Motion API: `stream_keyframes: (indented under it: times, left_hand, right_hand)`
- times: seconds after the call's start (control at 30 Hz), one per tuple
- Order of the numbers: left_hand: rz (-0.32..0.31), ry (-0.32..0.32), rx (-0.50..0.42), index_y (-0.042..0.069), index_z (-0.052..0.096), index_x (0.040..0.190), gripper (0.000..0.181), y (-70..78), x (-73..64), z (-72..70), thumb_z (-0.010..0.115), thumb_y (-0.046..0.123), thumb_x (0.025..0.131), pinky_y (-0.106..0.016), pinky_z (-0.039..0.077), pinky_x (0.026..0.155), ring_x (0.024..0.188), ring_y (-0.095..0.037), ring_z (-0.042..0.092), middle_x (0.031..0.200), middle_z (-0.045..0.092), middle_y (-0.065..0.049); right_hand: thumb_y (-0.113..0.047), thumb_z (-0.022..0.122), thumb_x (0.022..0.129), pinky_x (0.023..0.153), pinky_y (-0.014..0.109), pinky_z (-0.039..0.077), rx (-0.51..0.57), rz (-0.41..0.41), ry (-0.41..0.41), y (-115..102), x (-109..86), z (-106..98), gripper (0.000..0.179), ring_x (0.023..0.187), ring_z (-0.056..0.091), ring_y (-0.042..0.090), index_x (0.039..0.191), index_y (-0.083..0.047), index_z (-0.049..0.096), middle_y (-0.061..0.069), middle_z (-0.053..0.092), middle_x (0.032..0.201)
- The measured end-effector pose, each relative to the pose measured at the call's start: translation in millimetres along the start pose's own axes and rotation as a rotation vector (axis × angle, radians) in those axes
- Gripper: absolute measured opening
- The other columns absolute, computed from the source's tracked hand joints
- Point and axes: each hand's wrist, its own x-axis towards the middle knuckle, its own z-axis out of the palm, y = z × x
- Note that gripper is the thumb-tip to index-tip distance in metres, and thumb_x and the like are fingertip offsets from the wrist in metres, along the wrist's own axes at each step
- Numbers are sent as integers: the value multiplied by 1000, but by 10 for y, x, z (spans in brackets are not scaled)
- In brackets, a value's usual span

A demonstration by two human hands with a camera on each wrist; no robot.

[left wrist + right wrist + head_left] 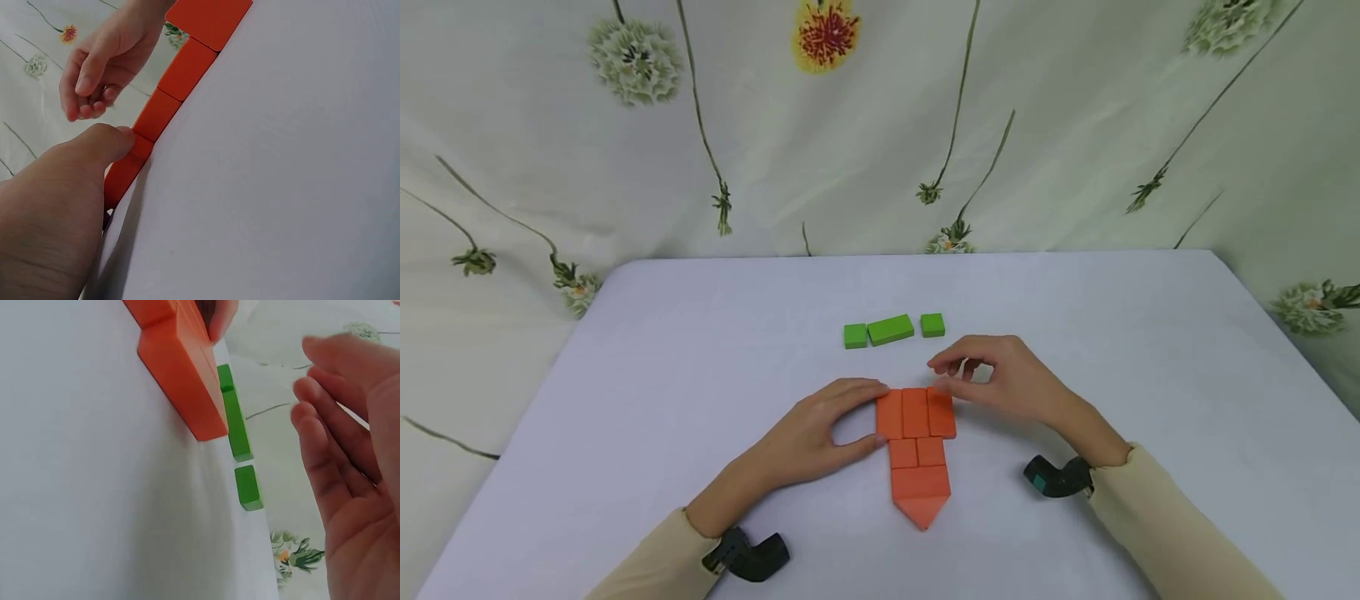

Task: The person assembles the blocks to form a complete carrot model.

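Note:
Several flat orange blocks lie together on the white table in an arrow-like shape, a triangular orange block [922,510] at its near end and three upright rectangles across its far end. My left hand [808,433] holds the leftmost orange block [890,415], fingertips at its far corner and thumb at its near corner. Above and just right of the rightmost orange block [942,417], my right hand [1003,379] has loosely bent fingers around nothing. The right wrist view shows that palm [359,544] apart from the orange blocks [181,372].
Beyond the orange shape stand a green cube [855,336], a slightly slanted long green block [891,330] and another green cube [932,325]. A flower-print cloth [865,150] hangs behind the table [737,308]. Each wrist wears a black device [758,557].

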Motion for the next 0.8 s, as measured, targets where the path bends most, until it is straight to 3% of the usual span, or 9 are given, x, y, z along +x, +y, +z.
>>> stream_keyframes:
  times: [0.1, 0.2, 0.4, 0.6, 0.8]
  left_hand:
    - [-7, -8, 3, 19, 61, 143, 57, 13, 9, -3, 79, 35, 91, -41, 50, 111, 135, -13, 55, 143, 60, 5]
    - [-14, -10, 2, 19, 61, 143, 57, 28, 5, -9, 79, 35, 91, -41, 50, 111, 135, -13, 55, 143, 60, 5]
    - [-24, -6, 10, 20, 61, 143, 57, 28, -11, -15, 79, 35, 91, -41, 50, 111, 135, -13, 55, 143, 61, 5]
    - [-9, 0, 6, 19, 62, 142, 56, 11, -14, -12, 79, 34, 91, -42, 50, 111, 135, -13, 56, 143, 61, 5]
    - [5, 1, -1, 18, 61, 142, 57, 16, 5, -7, 80, 33, 91, -41, 50, 111, 135, -14, 56, 143, 61, 4]
  right_hand:
    - [-11, 81, 89, 73, 27, 57, -74, 33, 60, 82, 104, 15, 26, 87, 64, 12, 114, -7, 76, -2, 76, 103]
    - [-13, 80, 90, 72, 26, 55, -136, 54, 69, 143, 248, 35, 29, 87, 62, 17, 118, -7, 75, 3, 76, 107]
    - [-17, 76, 94, 71, 29, 50, -201, 133, -1, 223, 554, 63, 36, 84, 57, 18, 128, -8, 71, 5, 73, 109]
    - [-18, 72, 97, 74, 32, 44, -260, 175, -85, 310, 713, 112, 42, 84, 53, 20, 137, -10, 66, 5, 72, 109]
    - [-19, 70, 98, 99, 41, 51, -291, 162, -123, 358, 740, 125, 39, 111, 62, 25, 135, -9, 68, 9, 69, 131]
